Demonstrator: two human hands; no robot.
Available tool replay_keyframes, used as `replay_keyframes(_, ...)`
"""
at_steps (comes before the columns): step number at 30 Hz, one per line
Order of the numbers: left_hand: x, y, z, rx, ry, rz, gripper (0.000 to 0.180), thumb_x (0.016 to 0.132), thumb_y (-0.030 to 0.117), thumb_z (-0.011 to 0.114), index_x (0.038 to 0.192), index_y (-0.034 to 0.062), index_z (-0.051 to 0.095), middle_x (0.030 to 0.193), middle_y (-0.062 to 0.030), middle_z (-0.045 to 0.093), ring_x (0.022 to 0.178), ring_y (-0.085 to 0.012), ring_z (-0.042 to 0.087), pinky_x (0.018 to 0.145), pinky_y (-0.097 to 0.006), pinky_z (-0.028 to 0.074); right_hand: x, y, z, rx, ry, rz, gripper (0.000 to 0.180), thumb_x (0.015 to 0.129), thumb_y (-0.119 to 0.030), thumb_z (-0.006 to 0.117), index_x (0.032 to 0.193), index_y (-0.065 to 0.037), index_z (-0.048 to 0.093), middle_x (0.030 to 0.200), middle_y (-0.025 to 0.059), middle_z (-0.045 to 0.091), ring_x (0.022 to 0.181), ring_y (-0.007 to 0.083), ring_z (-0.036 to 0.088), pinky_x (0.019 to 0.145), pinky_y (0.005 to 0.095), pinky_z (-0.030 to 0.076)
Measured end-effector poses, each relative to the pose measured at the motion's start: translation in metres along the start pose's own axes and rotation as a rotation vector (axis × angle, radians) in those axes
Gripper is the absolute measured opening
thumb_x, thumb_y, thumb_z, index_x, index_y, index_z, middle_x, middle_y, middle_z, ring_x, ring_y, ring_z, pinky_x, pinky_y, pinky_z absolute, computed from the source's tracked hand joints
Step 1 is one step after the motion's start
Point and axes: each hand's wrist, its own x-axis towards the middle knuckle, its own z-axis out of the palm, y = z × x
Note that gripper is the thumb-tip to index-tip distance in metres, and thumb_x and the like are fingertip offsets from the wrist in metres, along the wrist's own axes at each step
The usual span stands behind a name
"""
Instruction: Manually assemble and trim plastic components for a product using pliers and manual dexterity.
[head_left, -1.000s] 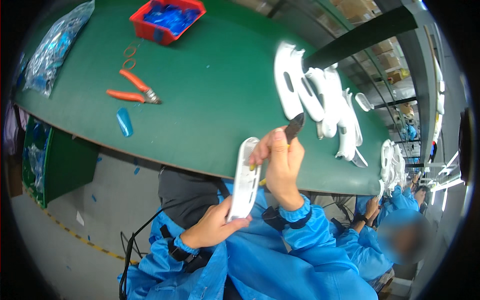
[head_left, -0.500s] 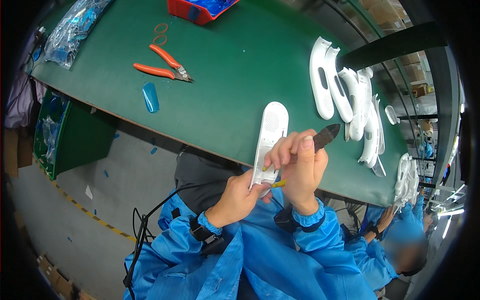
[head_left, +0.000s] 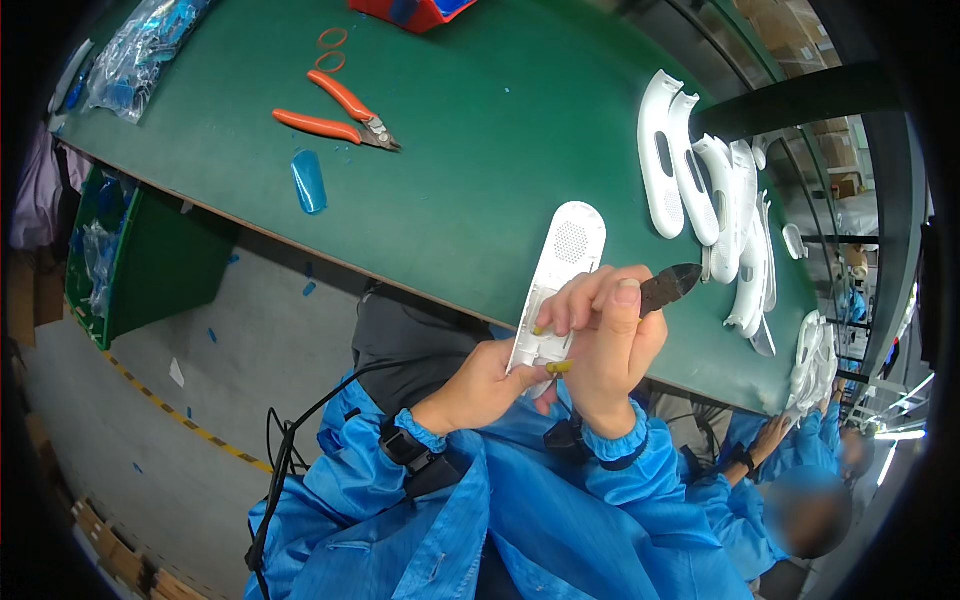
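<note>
My left hand (head_left: 478, 385) grips the lower end of a long white plastic housing (head_left: 572, 245) with a rounded, perforated far end. Its inner side, with moulded ribs, faces up. My right hand (head_left: 612, 350) is closed round a pair of pliers (head_left: 670, 288). Their dark pointed jaws stick out past the thumb, away from the housing, and yellow handle ends show below the fingers. The right fingers are over the housing's middle; whether they touch it I cannot tell. Orange-handled side cutters (head_left: 345, 115) lie on the green table (head_left: 450, 150), beside a blue translucent piece (head_left: 309, 182).
Several white curved housings (head_left: 660, 155) lie at the right, under a dark bar (head_left: 800, 104). Two orange rings (head_left: 331, 61), a red bin (head_left: 425, 12) and a clear bag (head_left: 140, 65) are farther back. A green bin (head_left: 165, 265) stands left. A co-worker's hand (head_left: 770, 437) reaches in at the right.
The view has shifted slightly. The white housing in my left hand has moved a little to the right and tilts more that way. Both hands keep their hold.
</note>
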Motion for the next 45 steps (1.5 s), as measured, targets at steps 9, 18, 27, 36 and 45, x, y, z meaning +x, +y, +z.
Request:
replay_keyframes(9, -0.001, -0.003, -0.003, -0.051, -0.005, -0.082, 0.019, 0.099, 0.011, 0.054, 0.111, -0.0026, 0.063, 0.091, -0.0074, 0.067, 0.081, -0.0141, 0.065, 0.074, -0.029, 0.052, -0.002, 0.001, 0.0, -0.008, -0.018, -0.019, 0.025, 0.104, -0.02, 0.041, 0.089, 0.0, 0.042, 0.07, 0.009, 0.049, 0.061, 0.0155, 0.05, 0.06, 0.0346, 0.049)
replay_keyframes(18, -0.001, 0.013, -0.008, 0.148, 0.005, -0.064, 0.018, 0.095, 0.016, 0.06, 0.104, 0.0009, 0.064, 0.086, -0.0082, 0.067, 0.076, -0.0162, 0.059, 0.071, -0.032, 0.048, -0.006, 0.005, 0.006, -0.101, -0.129, -0.072, 0.021, 0.103, -0.016, 0.042, 0.091, 0.001, 0.045, 0.069, 0.0097, 0.053, 0.061, 0.0146, 0.051, 0.058, 0.0318, 0.049)
replay_keyframes(27, -0.001, 0.014, -0.009, 0.046, -0.04, -0.123, 0.017, 0.096, 0.015, 0.058, 0.102, -0.0011, 0.06, 0.083, -0.0071, 0.067, 0.083, -0.0158, 0.064, 0.076, -0.032, 0.051, 0.003, 0.004, 0.005, -0.023, -0.079, 0.041, 0.027, 0.104, -0.02, 0.042, 0.086, 0.0, 0.044, 0.066, 0.0088, 0.05, 0.057, 0.0155, 0.051, 0.054, 0.0317, 0.049)
replay_keyframes(36, -0.01, 0.013, 0.0, 0.218, 0.087, -0.006, 0.021, 0.098, 0.008, 0.05, 0.115, -0.0034, 0.053, 0.081, -0.0096, 0.068, 0.072, -0.0163, 0.067, 0.071, -0.03, 0.054, 0.015, -0.007, -0.011, 0.099, -0.001, 0.08, 0.032, 0.104, -0.026, 0.042, 0.083, -0.003, 0.041, 0.066, 0.0074, 0.046, 0.057, 0.0161, 0.049, 0.055, 0.0344, 0.05)
replay_keyframes(45, -0.005, 0.012, 0.008, 0.251, 0.176, -0.032, 0.013, 0.097, 0.005, 0.049, 0.102, -0.0042, 0.058, 0.075, -0.0083, 0.066, 0.067, -0.0156, 0.066, 0.065, -0.03, 0.054, 0.009, -0.004, -0.02, -0.002, -0.109, 0.024, 0.03, 0.104, -0.025, 0.044, 0.085, -0.002, 0.043, 0.068, 0.0085, 0.048, 0.059, 0.0158, 0.048, 0.058, 0.0343, 0.049)
